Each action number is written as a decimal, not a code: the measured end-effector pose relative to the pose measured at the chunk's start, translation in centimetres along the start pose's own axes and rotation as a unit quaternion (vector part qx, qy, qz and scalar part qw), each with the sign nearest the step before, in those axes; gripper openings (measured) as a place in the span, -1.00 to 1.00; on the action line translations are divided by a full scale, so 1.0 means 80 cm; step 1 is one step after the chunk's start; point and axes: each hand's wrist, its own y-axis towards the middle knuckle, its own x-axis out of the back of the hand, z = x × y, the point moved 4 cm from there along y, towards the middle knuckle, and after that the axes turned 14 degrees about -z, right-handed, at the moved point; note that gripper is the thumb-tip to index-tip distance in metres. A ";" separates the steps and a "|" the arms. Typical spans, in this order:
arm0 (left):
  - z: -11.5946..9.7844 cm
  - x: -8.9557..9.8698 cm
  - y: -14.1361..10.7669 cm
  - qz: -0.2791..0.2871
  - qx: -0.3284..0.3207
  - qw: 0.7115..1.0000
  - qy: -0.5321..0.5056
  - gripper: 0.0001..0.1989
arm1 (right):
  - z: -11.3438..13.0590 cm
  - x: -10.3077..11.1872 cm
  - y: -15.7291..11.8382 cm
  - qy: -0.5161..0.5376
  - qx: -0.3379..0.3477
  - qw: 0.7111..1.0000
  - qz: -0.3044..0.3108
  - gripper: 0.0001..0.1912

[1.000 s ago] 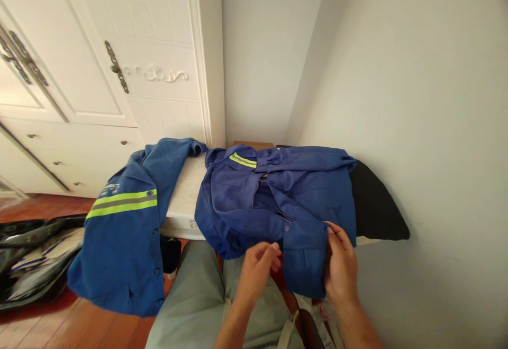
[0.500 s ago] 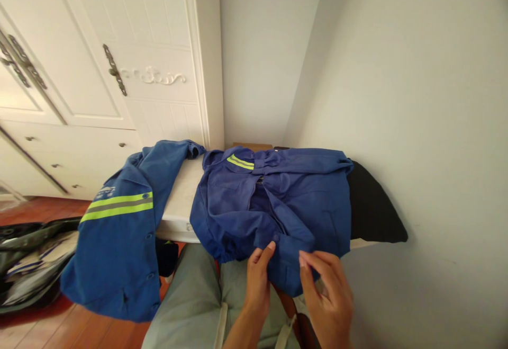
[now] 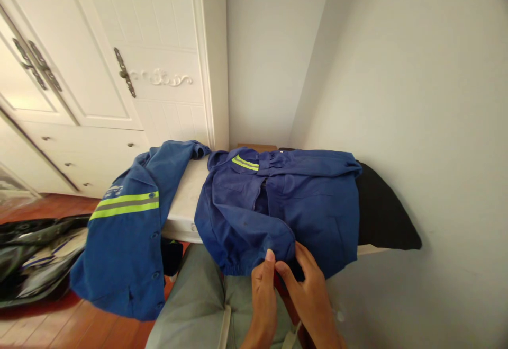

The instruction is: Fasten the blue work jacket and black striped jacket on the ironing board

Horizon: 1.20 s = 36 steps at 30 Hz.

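Observation:
A blue work jacket (image 3: 317, 206) with a yellow-and-grey reflective strip lies spread in front of me, its front zip partly parted. My left hand (image 3: 264, 291) pinches the near edge of its front, thumb on top. Close beside it, my right hand (image 3: 307, 285) holds the same edge between thumb and fingers, the fingertips partly behind the cloth. A second blue garment (image 3: 123, 253), with buttons and a wide reflective band, hangs over the left side of the white surface (image 3: 186, 195), apart from both hands.
White cabinets (image 3: 166, 31) with dark metal handles stand at the back left. A black cloth-like item (image 3: 384, 211) sticks out right of the jacket, near the pale wall (image 3: 436, 100). An open bag (image 3: 43, 259) with things inside lies on the wooden floor (image 3: 99, 328).
My right hand has moved left, close to my left hand, and now grips the jacket edge. The front flap that was folded toward the right now lies over to the left.

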 end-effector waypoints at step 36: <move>-0.065 0.014 0.013 0.014 -0.079 0.995 -0.054 -0.54 | 0.013 0.024 0.020 0.086 -0.050 0.988 -0.120 -0.58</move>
